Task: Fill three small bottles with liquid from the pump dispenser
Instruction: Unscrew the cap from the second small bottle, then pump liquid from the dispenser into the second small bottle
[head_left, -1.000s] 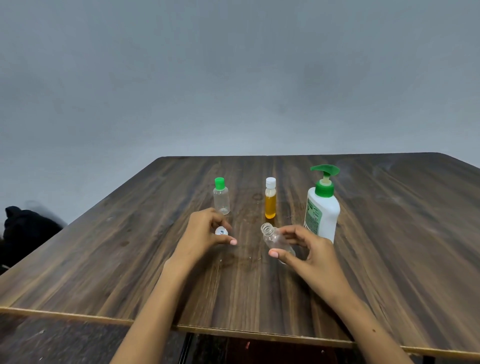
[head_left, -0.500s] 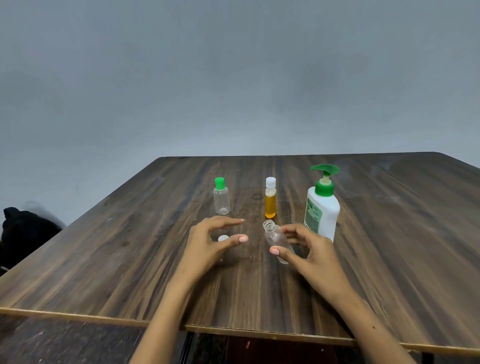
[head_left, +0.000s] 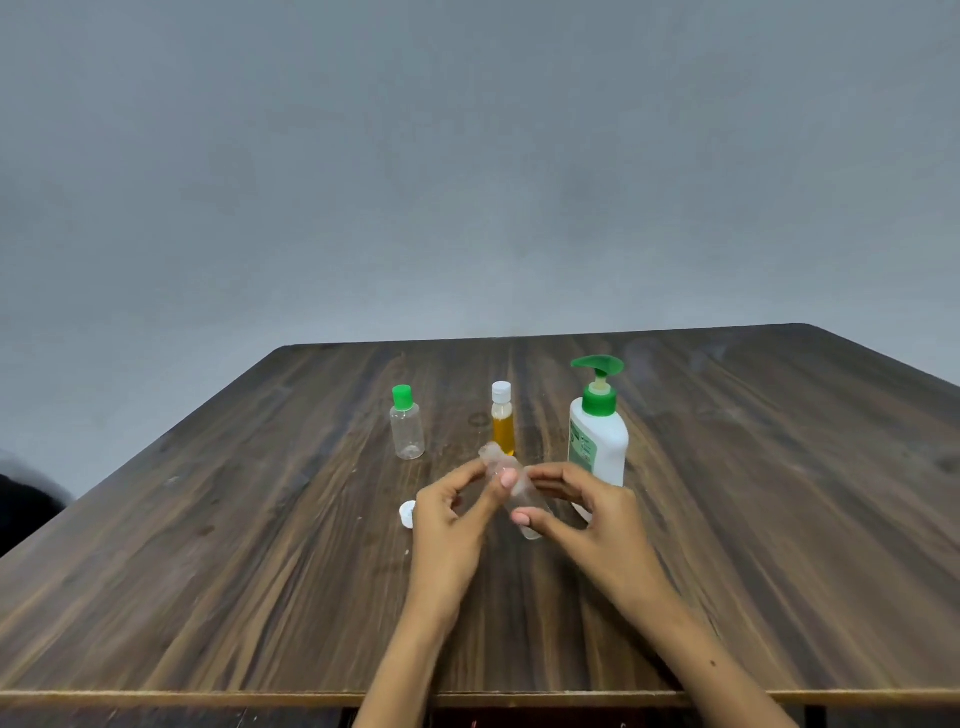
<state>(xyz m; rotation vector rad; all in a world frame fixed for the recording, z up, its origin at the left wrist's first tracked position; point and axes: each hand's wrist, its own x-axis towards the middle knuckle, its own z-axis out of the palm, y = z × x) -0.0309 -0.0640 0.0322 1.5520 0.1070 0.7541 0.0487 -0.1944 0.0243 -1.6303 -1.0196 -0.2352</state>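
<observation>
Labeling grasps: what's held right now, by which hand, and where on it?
The uncapped clear bottle, tilted above the table. The right hand pinches its lower body; the left hand has its fingers at the upper body, just below the neck.

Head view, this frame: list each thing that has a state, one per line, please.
Open clear bottle: uncapped, tilted, looks empty, held off the table by both hands.
Left hand: pinches the bottle near its neck.
Right hand: grips the bottle's body.
White cap: off, lying on the table.
Green-capped bottle: capped, upright, looks empty.
White-capped bottle: capped, upright, amber liquid inside.
Pump dispenser: upright, untouched.
</observation>
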